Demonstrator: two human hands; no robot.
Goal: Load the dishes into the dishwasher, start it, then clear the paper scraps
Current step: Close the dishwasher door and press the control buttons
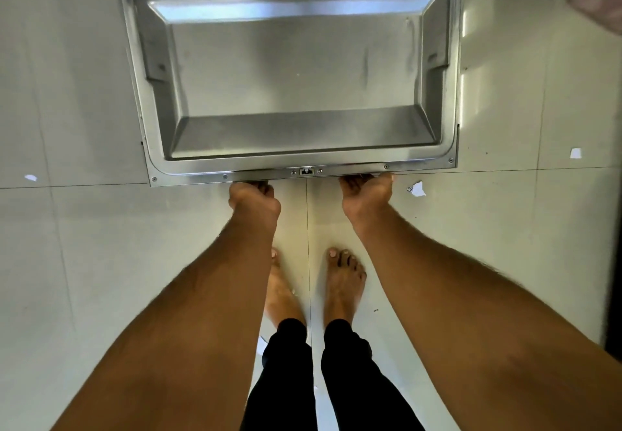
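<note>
Dishwasher door (296, 74) lies open and flat above the floor. Left hand (253, 196) and right hand (367, 191) both curl fingers under the door's near edge, gripping it. Paper scraps (416, 189) lie on the tiles beside the door's right corner.

Both arms reach down; left hand (254, 198) and right hand (367, 191) apparently curl fingers under.
</note>
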